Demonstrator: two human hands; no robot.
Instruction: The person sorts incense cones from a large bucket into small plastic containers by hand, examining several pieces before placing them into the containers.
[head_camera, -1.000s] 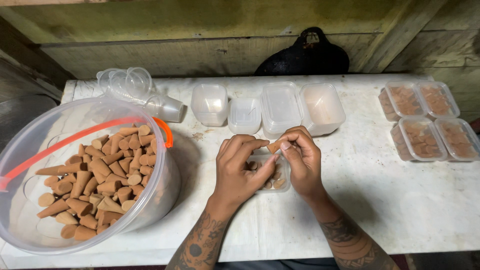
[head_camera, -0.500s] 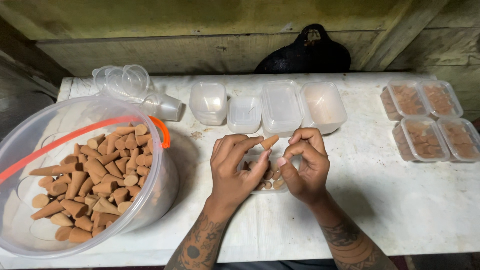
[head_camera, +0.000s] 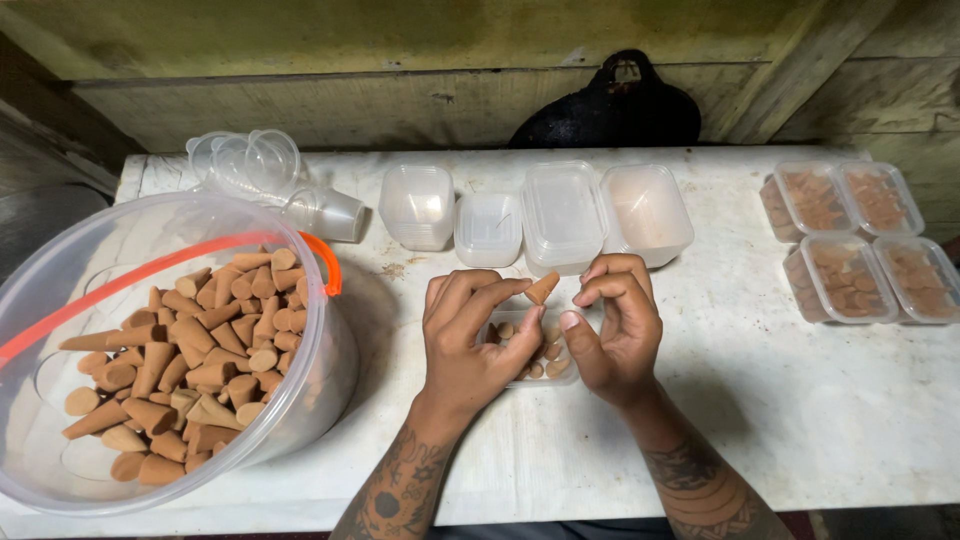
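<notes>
My left hand (head_camera: 470, 345) pinches a brown cone (head_camera: 542, 288) between thumb and fingertips, just above a small clear plastic box (head_camera: 545, 362) that holds several more cones. My right hand (head_camera: 615, 335) hovers beside it with curled fingers, its fingertips close to the cone but holding nothing that I can see. Both hands partly hide the box. A large clear bucket (head_camera: 70, 290) with an orange handle stands at the left, filled with many brown cones (head_camera: 190, 360).
Empty clear boxes (head_camera: 565, 210) and lids sit in a row at the table's back, with stacked clear cups (head_camera: 255, 165) at back left. Several closed boxes filled with cones (head_camera: 860, 245) stand at the right. A black bag (head_camera: 610, 110) leans on the wall behind the white table (head_camera: 800, 420).
My hands have drawn slightly apart over the small box. The cone now sticks up from my left fingertips, and my right fingers have come off it.
</notes>
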